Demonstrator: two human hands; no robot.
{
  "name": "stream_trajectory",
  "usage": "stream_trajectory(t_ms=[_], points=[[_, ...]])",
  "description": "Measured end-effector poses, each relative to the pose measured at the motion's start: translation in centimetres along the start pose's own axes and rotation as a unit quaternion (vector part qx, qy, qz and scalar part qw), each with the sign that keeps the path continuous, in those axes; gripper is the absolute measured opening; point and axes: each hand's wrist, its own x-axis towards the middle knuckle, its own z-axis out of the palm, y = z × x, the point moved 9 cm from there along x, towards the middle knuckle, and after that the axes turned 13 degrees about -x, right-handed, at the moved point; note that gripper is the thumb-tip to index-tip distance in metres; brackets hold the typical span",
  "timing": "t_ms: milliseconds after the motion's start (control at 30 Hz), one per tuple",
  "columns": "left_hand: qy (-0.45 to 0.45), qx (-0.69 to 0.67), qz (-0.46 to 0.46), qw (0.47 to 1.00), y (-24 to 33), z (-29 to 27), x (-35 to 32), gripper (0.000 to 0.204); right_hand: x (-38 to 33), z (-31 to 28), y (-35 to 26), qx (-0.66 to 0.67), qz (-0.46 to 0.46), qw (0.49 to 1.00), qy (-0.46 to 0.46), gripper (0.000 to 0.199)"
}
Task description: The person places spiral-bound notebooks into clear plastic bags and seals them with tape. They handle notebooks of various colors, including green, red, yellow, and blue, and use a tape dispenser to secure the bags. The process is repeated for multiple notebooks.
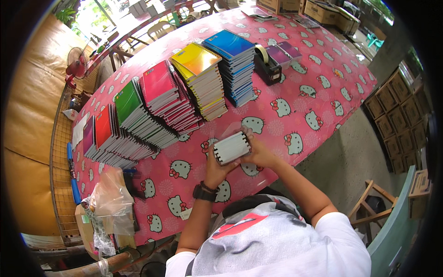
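Between my hands, above the near part of the table, is a small bundle of spiral notebooks [231, 148], its white page edges and black binding coils facing up. My left hand [217, 169] grips its left and lower side, and my right hand [254, 150] is wrapped round its right end. Clear plastic film shows at the bundle's far side. Beyond my hands runs a row of spiral notebook stacks: purple [88, 137], red [103, 127], green [127, 102], pink [157, 81], yellow [196, 60] and blue [229, 44]. Several stacks lean.
A black tape dispenser [267, 68] stands right of the blue stack, beside purple notebooks [282, 54]. Clear plastic bags [113, 201] fill the table's near left corner. The pink patterned cloth [295, 122] covers the table. Cardboard boxes [399, 117] are stacked on the right.
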Motion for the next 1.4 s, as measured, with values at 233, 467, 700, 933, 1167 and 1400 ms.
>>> stream_trajectory(t_ms=[233, 467, 700, 933, 1167, 1400], points=[[0.004, 0.043, -0.008, 0.999, 1.1, 1.7, -0.6, 0.076, -1.4, 0.0, 3.8, -0.124, -0.008, 0.991, 0.048, 0.087], [0.001, 0.345, 0.191, 0.919, 5.9, 1.6, -5.0, 0.07, -2.9, -5.0, -2.2, -0.138, -0.14, 0.98, -0.023, 0.055], [-0.102, 0.426, 0.184, 0.88, 6.3, 2.8, -4.5, 0.078, -1.9, -2.9, -3.5, -0.213, -0.196, 0.953, -0.087, 0.061], [-0.206, 0.472, 0.154, 0.843, 6.6, 3.4, -3.3, 0.081, -1.8, -2.3, -3.8, -0.24, -0.214, 0.931, -0.174, 0.069], [-0.257, 0.516, 0.129, 0.807, 6.4, 5.0, -2.1, 0.083, -1.3, -1.9, -4.0, -0.212, -0.212, 0.924, -0.24, 0.069], [-0.145, 0.45, 0.174, 0.864, 6.4, 2.0, -4.8, 0.075, -1.2, -1.9, -4.1, -0.292, -0.247, 0.891, -0.244, 0.072]])
